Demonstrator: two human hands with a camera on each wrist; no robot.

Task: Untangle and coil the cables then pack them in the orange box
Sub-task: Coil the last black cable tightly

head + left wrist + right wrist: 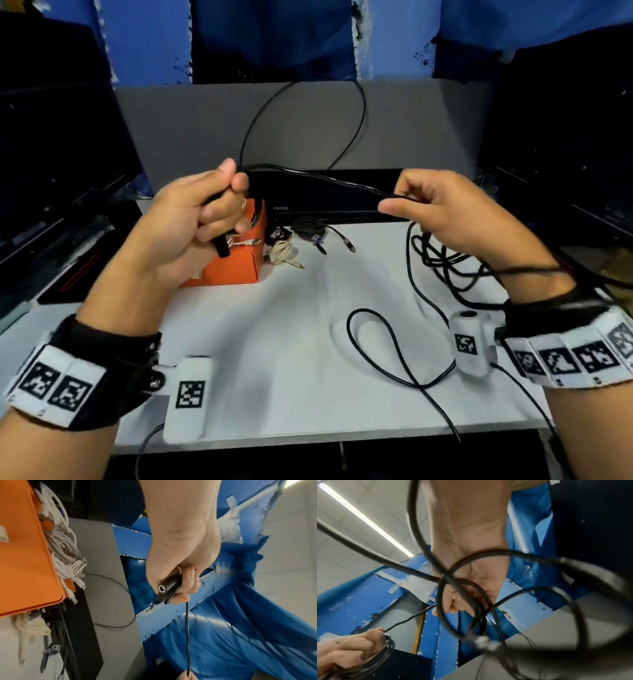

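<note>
White desk (291,308), both hands raised, left hand (191,219) fisted on black cable (318,178), right hand (455,209) pinching it

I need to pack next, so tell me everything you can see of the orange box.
The orange box is a matte, rounded-cornered case, seemingly cardboard or plastic, sitting on the white table behind the left hand, which hides part of it. It is open; white cables already lie inside, spilling over the rim. A cream cable bundle lies right beside it.
</note>
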